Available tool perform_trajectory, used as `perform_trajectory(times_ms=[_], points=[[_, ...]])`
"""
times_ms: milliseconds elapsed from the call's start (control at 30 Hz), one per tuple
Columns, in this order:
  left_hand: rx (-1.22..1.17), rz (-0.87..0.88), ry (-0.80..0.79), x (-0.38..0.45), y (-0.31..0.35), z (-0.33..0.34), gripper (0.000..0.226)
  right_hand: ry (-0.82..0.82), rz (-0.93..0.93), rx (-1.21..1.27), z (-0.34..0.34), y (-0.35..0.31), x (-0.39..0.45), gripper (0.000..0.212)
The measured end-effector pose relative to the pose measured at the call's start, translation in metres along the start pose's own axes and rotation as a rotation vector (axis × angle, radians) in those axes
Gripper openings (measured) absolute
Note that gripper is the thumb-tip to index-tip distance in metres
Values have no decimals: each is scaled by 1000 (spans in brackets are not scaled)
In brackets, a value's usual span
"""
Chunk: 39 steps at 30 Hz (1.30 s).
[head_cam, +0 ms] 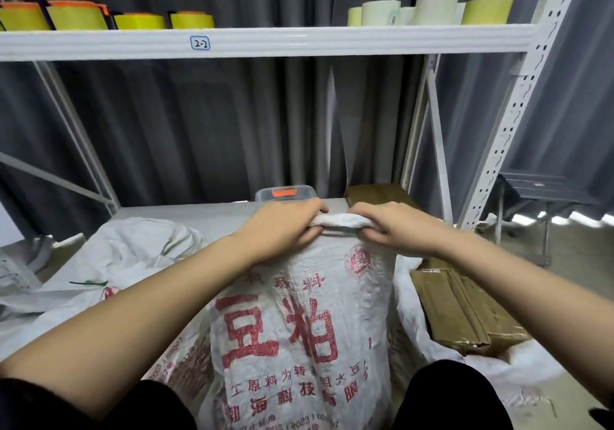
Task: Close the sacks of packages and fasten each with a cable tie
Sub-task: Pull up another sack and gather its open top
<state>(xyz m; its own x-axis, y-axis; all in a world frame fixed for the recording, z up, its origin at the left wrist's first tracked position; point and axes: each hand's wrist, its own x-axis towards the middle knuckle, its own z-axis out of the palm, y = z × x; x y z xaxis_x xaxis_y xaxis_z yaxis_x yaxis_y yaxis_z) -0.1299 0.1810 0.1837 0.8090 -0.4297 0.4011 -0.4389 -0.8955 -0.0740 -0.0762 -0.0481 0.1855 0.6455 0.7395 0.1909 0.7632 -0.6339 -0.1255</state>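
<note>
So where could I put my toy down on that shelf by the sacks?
The bare grey shelf shows free room between the lying sack and the clear plastic box. It is crowded in the middle, where both hands grip the standing sack, and rightward by the cardboard packages.

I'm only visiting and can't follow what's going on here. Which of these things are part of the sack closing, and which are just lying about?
Part of the job:
- printed sack, its rolled top gripped by the left hand and right hand
- open sack of brown packages
- sack lying at left, with a green tie

Lying about:
- yellow rolls on the shelf
- clear lidded box
- grey curtain
</note>
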Motion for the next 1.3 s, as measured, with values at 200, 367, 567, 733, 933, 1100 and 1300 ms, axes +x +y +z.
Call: perform_trajectory(times_ms=[200, 367, 567, 733, 933, 1100, 1300], points=[[-501, -244, -303, 0, -5, 8, 11, 391, -193, -394, 35, -1, -10, 64], [-565, -229, -323, -12, 0, 24, 42, 499, -332, -537, 48, 10, -9, 64], [-412, -81, -130, -20, 0, 27, 31, 344, -237, -395, 51, 13, -20, 53], [-29, 164, 190, -23, 9, 22, 27, 58, -28, 93, 38, 1, -14, 54], [-4, 51, 47, -24, 5, 14, 29, 76, 0, -10, 39, -14, -10, 22], [-15, -113, -252, -34, -14, 12, 22, 282, -194, -406, 46, -4, -18, 37], [388, 106, -77, -42, -16, 8, 47, 344, -261, -482, 48, 2, -14, 52]])
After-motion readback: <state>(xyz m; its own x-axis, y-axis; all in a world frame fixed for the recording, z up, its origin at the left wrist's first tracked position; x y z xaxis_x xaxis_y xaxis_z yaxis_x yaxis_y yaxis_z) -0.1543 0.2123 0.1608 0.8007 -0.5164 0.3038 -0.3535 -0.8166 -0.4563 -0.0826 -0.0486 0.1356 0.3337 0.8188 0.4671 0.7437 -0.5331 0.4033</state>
